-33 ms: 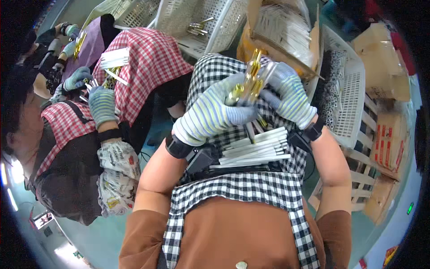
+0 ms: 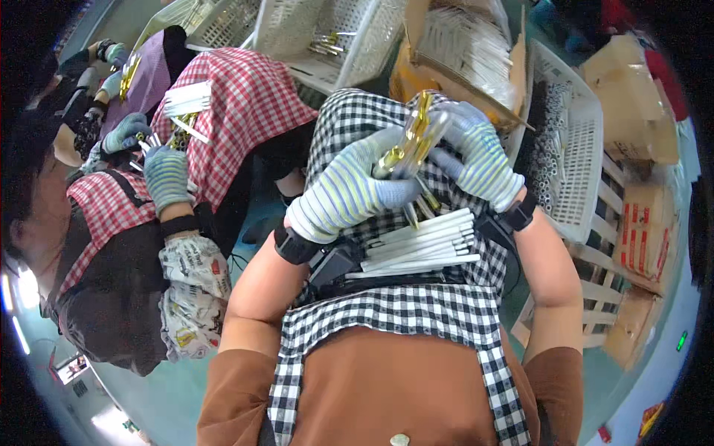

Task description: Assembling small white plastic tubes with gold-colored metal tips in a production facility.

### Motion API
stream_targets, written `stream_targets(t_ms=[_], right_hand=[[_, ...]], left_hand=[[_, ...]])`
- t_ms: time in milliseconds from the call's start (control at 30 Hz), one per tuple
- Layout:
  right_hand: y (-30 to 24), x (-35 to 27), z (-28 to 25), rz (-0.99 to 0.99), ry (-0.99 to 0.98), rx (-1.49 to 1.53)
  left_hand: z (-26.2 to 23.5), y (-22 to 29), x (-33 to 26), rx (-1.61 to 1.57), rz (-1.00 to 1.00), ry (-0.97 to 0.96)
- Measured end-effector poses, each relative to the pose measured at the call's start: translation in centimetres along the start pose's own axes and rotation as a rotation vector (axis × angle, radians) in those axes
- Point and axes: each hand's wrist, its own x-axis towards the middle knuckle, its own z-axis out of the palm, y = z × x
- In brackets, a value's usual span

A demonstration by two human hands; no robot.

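My left hand (image 2: 353, 182), in a striped knit glove, is closed around several short shiny gold-and-clear tubes (image 2: 401, 152) that stick up above my lap. My right hand (image 2: 476, 152), gloved alike, faces it with bent fingers pinching a pale translucent tube (image 2: 440, 130), blurred by motion, against the top of the bunch. Below my hands, a pile of slim white tubes (image 2: 424, 245) lies across the black-and-white checked apron (image 2: 401, 308) on my lap. A few more gold pieces (image 2: 424, 208) show between my left hand and the pile, partly hidden.
At my left sits a co-worker (image 2: 111, 260) in a red checked apron, gloved hands on similar tubes. Ahead are a white basket (image 2: 357, 56) with a few gold pieces and a carton (image 2: 454, 78) of white tubes. A basket of metallic tubes (image 2: 550, 141) stands right, beside cartons (image 2: 643, 230).
My right fingers and the translucent tube have shifted slightly against the bunch, and the bunch tilts a little differently. The whole view has moved a touch.
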Motion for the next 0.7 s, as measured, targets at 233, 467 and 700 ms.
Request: stream_targets(t_ms=[233, 467, 700], right_hand=[[-1.6, -3.1, -2.6, 0.186, 0.041, 0.174], [-6.9, -5.9, -4.0, 0.105, -0.077, -0.079], [-7.7, -6.1, -0.4, 0.14, -0.291, -0.356]], left_hand=[[-0.7, -4.3, 1.0, 1.136, 0.477, 0.133], [0.2, -5.2, -1.1, 0.974, 0.478, 0.105], [1.7, -6.4, 2.7, 0.953, 0.604, 0.015]])
